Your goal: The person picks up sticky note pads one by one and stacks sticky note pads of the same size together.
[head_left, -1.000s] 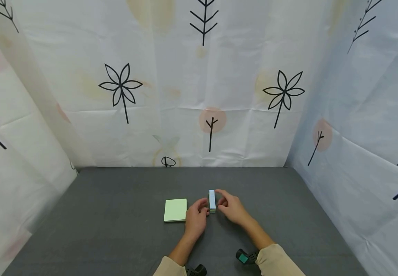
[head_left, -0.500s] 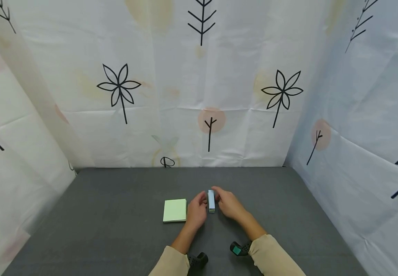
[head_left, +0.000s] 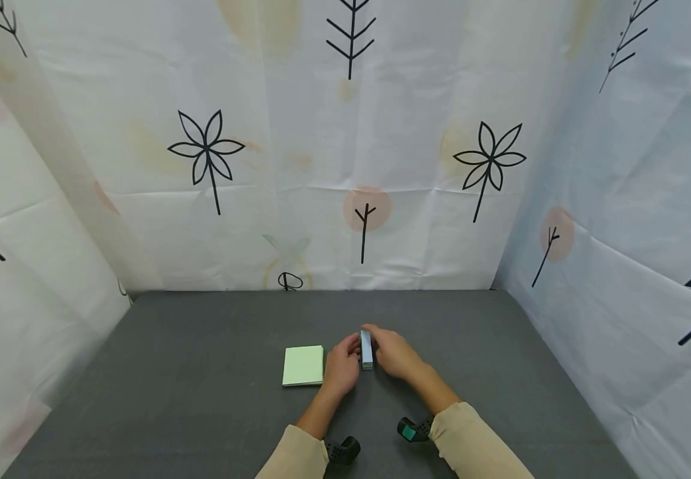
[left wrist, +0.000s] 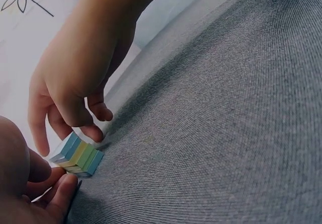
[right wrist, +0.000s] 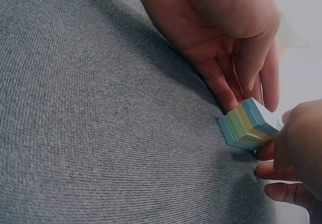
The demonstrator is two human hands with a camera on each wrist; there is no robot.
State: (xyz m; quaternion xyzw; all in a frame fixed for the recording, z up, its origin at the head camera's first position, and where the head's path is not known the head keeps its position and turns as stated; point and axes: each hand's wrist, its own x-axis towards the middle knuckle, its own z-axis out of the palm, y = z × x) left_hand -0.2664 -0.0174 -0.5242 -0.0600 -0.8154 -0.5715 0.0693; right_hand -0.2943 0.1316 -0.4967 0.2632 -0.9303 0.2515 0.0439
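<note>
Between both hands [head_left: 369, 359], striped sticky-note block [head_left: 366, 348] shows no readable writing.

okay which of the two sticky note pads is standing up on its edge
The multicoloured striped pad, pinched between the left hand and right hand. The plain green pad lies flat, untouched.

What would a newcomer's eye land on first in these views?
Both hands meet at mid-table: the left hand and right hand pinch a small striped pad standing on edge on the grey table. Just left of them lies a flat pale green sticky-note pad.
</note>
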